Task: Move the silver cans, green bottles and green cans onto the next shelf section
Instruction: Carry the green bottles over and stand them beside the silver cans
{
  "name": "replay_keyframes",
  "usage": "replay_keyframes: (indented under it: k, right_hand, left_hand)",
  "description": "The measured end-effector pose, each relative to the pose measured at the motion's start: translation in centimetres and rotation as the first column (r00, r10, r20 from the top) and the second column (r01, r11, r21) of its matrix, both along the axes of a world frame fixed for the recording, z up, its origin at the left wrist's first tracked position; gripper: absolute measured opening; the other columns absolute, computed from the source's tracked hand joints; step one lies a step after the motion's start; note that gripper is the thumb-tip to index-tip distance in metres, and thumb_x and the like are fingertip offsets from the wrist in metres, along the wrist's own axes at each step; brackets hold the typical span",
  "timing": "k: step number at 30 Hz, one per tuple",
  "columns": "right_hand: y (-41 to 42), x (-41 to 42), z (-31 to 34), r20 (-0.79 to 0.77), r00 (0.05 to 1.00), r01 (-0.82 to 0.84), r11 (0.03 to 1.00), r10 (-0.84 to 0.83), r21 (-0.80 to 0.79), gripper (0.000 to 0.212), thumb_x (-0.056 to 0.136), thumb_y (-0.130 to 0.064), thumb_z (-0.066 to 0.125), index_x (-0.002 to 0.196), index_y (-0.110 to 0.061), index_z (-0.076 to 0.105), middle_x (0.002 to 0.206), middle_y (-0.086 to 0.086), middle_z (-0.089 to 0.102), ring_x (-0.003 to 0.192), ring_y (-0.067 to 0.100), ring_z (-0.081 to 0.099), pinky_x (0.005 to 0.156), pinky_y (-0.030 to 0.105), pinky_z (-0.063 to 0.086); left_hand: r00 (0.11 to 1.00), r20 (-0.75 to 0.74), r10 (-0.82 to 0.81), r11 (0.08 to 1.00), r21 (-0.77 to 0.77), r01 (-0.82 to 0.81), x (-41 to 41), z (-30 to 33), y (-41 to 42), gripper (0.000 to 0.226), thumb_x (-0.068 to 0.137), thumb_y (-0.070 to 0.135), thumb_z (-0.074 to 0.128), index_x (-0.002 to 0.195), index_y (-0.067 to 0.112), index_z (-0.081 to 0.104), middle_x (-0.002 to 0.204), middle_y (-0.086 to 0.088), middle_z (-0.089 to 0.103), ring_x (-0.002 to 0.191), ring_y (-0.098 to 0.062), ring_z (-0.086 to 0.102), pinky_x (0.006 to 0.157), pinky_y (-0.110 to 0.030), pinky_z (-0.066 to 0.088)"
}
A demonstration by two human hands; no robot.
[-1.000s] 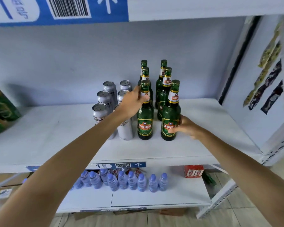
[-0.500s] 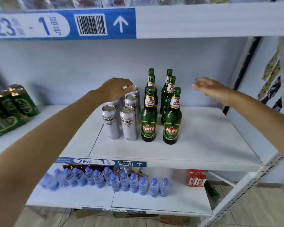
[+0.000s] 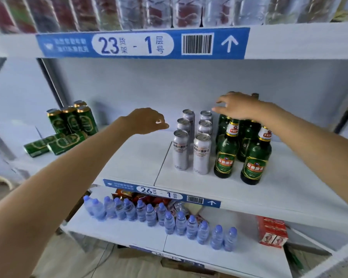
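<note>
Legible markings: two blue shelf-edge tags.

Upper shelf tag (image 3: 143,43): "23", "- 1", Chinese characters, barcode, white up-arrow. Lower shelf tag (image 3: 161,194), below the upper one on the next edge down: "26 - 1", barcode, arrow. Can and bottle labels: Chinese, blurred, unreadable.

We see a bright, even, cool light with a bluish cast over the white shelf (image 3: 269,189). Shadows are soft: faint grey ones lie behind the green cans (image 3: 72,121) on the back wall (image 3: 149,85), and the lower shelf sits dimmer. Small highlights glint on the silver cans (image 3: 202,155) and the green bottles (image 3: 255,157). The wide lens bends the shelf edges, and the uprights lean outward. The packets along the top (image 3: 169,11) are smeared by blur, and the near left forearm (image 3: 38,207) and the frame corners look soft.
</note>
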State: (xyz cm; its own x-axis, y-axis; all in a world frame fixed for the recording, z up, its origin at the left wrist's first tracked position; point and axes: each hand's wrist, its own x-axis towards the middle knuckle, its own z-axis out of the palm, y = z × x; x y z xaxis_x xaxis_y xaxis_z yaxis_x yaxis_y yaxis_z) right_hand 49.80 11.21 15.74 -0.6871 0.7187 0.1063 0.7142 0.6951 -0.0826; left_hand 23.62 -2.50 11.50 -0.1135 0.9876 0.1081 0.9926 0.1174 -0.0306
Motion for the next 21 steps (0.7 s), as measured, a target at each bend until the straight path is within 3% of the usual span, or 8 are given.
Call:
replay_keyframes:
  k: [5,13,21]
  right_hand:
    - [-2.8,-8.7,-1.8,-0.049,0.998,-0.043,0.999,0.043,0.002,0.056,0.094,-0.049,0.044,0.139,-0.015,0.046,0.147,0.011,0.043,0.132,0.031,0.043,0.106,0.041,0.037]
    - [-8.4,-24.5,-7.3,-0.075,0.996,-0.061,0.994,0.055,-0.088,0.05,0.094,-0.049,0.046,0.135,-0.02,0.05,0.143,0.009,0.048,0.129,0.029,0.047,0.107,0.041,0.036]
    - [-11.7,-38.5,-11.6,-0.035,0.992,-0.123,0.972,0.118,-0.199,0.053,0.094,-0.05,0.045,0.137,-0.018,0.048,0.143,0.006,0.047,0.13,0.027,0.045,0.102,0.035,0.037]
  left_hand:
    - [1.0,-0.014,0.018,1.0,0.014,-0.018,-7.1,-0.8,-3.9,0.044,0.093,0.056,0.041,0.114,0.026,0.065,0.118,0.003,0.065,0.111,-0.021,0.056,0.093,-0.034,0.041]
    - [0.984,0.144,0.1,0.995,-0.031,-0.097,-21.1,-3.7,-10.0,0.04,0.092,0.053,0.048,0.112,0.025,0.067,0.118,0.004,0.066,0.112,-0.019,0.059,0.096,-0.036,0.047]
    - [0.958,0.176,0.225,0.974,-0.071,-0.216,-34.0,-6.4,-13.7,0.042,0.087,0.059,0.044,0.102,0.028,0.068,0.108,0.004,0.068,0.103,-0.022,0.063,0.092,-0.04,0.049]
